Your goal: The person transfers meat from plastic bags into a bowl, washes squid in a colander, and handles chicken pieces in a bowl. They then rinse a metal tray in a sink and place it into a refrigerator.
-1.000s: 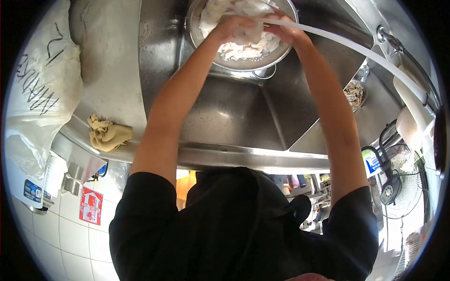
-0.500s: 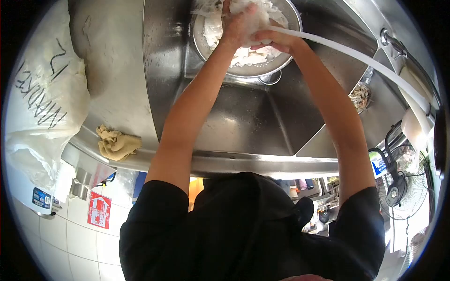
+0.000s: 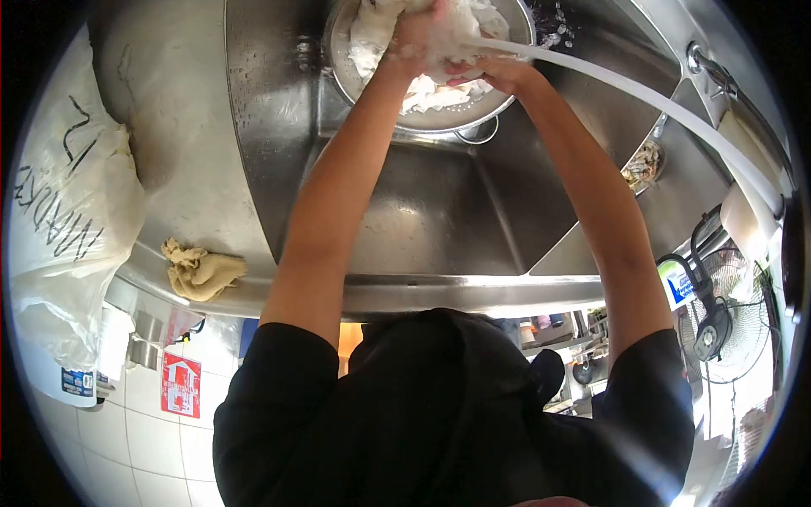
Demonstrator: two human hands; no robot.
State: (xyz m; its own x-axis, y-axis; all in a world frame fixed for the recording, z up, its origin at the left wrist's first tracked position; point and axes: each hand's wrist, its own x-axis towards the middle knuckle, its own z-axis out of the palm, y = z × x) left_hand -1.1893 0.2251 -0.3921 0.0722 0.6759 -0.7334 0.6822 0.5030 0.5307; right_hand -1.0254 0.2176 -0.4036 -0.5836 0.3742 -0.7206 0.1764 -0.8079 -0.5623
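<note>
My left hand (image 3: 414, 38) is closed on a pale, wet piece of food (image 3: 460, 21) over a round metal colander (image 3: 340, 59). My right hand (image 3: 500, 73) has its fingers curled under the same piece from the other side. Splashing water blurs the fingers and the piece, and I cannot make out its exact kind. More soft white pieces (image 3: 372, 42) lie in the colander, which has a ring handle (image 3: 479, 133) at its near side. A long white band (image 3: 625, 83), a water stream or a hose, runs from the right to my hands.
The colander stands in a steel sink (image 3: 422, 211). On the left counter lie a white plastic bag (image 3: 76, 194) with black writing and a tan cloth (image 3: 203, 270). Food scraps (image 3: 644, 165) sit in a container at the right. A fan (image 3: 726, 317) stands beyond the right edge.
The view has shifted slightly, so the sink and bag sit further left. Both hands stay together over the colander around the white piece. Water droplets now splash beyond the colander's right rim.
</note>
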